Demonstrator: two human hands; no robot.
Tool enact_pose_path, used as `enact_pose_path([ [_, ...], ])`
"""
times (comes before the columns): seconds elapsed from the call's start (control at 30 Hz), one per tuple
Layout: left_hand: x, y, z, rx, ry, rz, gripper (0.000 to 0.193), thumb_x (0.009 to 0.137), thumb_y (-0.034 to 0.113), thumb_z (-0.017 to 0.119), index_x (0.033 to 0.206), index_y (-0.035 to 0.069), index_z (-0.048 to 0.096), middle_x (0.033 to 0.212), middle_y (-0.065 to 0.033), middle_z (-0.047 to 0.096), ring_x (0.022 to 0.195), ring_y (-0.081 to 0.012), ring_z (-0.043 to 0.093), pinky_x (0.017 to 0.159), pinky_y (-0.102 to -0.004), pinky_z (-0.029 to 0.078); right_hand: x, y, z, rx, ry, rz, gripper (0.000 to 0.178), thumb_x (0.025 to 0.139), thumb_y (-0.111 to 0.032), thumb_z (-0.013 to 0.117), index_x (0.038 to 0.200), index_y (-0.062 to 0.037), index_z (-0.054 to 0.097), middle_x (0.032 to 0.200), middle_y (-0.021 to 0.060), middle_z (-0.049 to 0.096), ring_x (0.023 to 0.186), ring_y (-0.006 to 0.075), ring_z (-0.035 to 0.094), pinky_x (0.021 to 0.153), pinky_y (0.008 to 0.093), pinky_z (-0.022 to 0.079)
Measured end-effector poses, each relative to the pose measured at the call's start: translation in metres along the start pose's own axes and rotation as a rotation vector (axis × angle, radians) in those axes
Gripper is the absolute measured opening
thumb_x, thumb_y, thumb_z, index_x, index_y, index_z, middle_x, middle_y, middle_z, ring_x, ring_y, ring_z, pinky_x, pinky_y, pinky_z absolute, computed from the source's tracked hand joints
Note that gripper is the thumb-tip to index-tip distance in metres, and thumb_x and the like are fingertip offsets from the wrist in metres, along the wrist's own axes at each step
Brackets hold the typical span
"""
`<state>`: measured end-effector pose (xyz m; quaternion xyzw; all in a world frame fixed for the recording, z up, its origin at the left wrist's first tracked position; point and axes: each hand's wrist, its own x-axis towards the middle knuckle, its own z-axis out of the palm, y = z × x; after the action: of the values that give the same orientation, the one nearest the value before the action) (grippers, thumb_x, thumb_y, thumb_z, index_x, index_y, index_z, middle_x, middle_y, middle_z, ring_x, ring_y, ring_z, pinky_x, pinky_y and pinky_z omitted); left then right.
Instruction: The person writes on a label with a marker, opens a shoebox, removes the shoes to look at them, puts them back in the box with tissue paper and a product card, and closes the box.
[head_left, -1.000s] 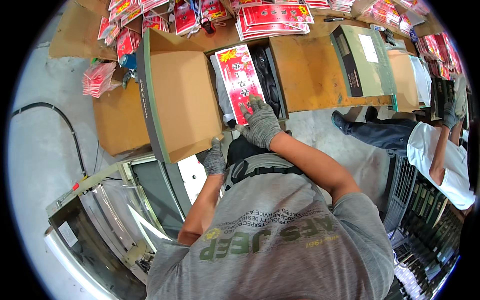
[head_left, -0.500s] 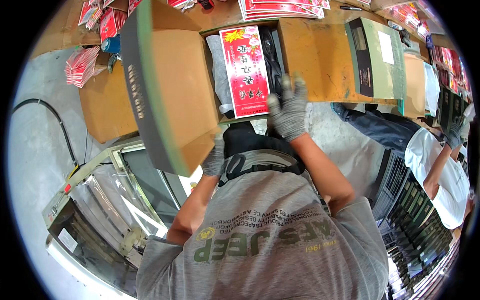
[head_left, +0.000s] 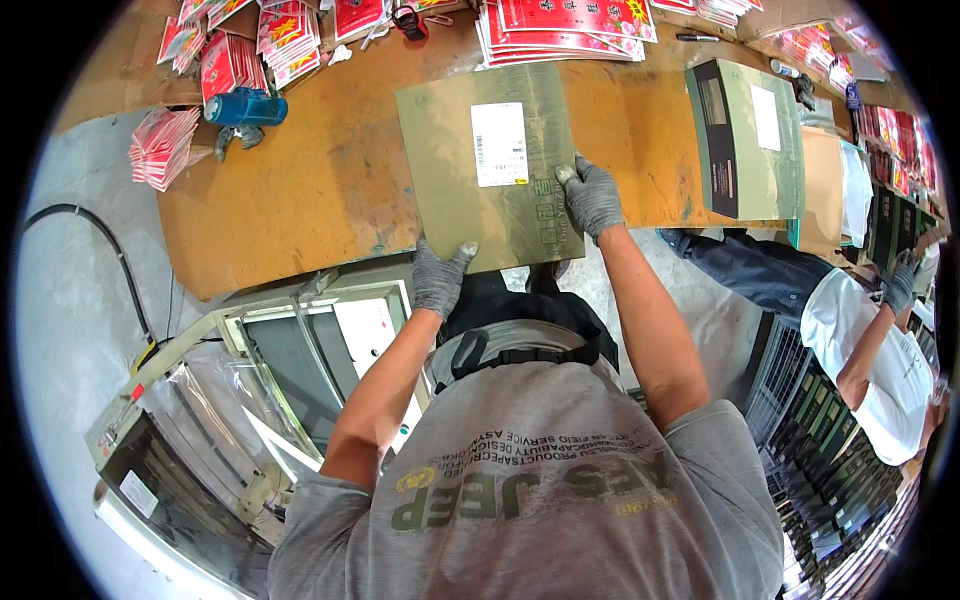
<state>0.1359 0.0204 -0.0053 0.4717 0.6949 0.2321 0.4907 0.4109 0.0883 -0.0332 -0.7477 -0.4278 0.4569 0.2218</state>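
Observation:
A closed olive-green shoe box (head_left: 450,205) with a white label (head_left: 499,144) on its lid lies at the table's near edge in front of me. My left hand (head_left: 438,282), in a grey knit glove, grips its near left corner with the thumb on top. On the right side, my gloved right hand (head_left: 594,197) holds the box's edge, thumb over the lid and fingers along the side. The lid hides the contents.
Red printed packets (head_left: 565,35) are stacked along the back of the orange-brown table (head_left: 300,190). A blue bottle (head_left: 246,107) stands at the left. Another green box (head_left: 748,140) sits to the right. A co-worker (head_left: 860,330) is beyond it, and a machine (head_left: 190,430) stands at lower left.
The lid, upright at left before, has come down over the box, covering the red packet and black shoe. My left hand now grips the near left corner; my right hand has moved onto the right edge.

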Motion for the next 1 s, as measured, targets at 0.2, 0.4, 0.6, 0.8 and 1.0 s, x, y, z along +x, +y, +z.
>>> enact_pose_path([
  [0.2,-0.025,0.007,0.034,0.187,-0.715,0.219,0.046,0.093,0.03,0.073,0.13,0.004,0.064,0.119,-0.0139,0.072,0.107,-0.0235,0.068,0.095,-0.0386,0.052,0.049,-0.08,-0.042,-0.245,0.074,-0.453,0.041,0.095,-0.028,0.062,0.13,-0.0072,0.066,0.118,0.0219,0.07,0.109,0.0357,0.067,0.096,0.0404,0.051],
  [0.4,0.064,0.071,0.036,0.296,-0.141,0.722,0.042,0.089,0.022,0.07,0.127,0.005,0.065,0.12,-0.0179,0.069,0.109,-0.0357,0.065,0.1,-0.0426,0.051,-0.035,-0.147,-0.06,-0.343,0.113,-0.347,0.047,0.095,-0.046,0.058,0.089,-0.0013,0.073,0.089,0.0275,0.067,0.084,0.0461,0.065,0.075,0.0517,0.052],
  [0.6,0.177,0.053,-0.036,0.774,0.247,0.756,0.046,0.087,0.039,0.071,0.116,0.004,0.064,0.116,-0.0214,0.066,0.11,-0.0389,0.062,0.096,-0.0461,0.05,-0.09,-0.012,-0.019,-0.397,-0.114,0.034,0.043,0.096,-0.04,0.059,0.11,-0.0004,0.069,0.099,0.0241,0.072,0.094,0.0399,0.069,0.084,0.047,0.053],
  [0.8,0.112,0.052,-0.053,0.799,-0.218,0.165,0.055,0.088,0.056,0.067,0.106,0.004,0.071,0.111,-0.024,0.069,0.106,-0.0416,0.064,0.093,-0.0494,0.049,-0.06,0.013,-0.003,0.132,0.283,0.044,0.063,0.098,-0.017,0.061,0.152,0.0045,0.035,0.127,0.0268,0.063,0.109,0.0401,0.065,0.095,0.0445,0.051],
  [1.0,0.184,0.05,-0.04,0.278,0.149,0.275,0.044,0.087,0.047,0.071,0.094,0.004,0.068,0.087,-0.0194,0.069,0.082,-0.0351,0.066,0.078,-0.0459,0.051,-0.074,0.023,0.03,-0.291,0.495,-0.021,0.066,0.101,-0.022,0.051,0.157,0.0019,0.026,0.135,0.0281,0.054,0.118,0.0419,0.058,0.098,0.0487,0.048],
])
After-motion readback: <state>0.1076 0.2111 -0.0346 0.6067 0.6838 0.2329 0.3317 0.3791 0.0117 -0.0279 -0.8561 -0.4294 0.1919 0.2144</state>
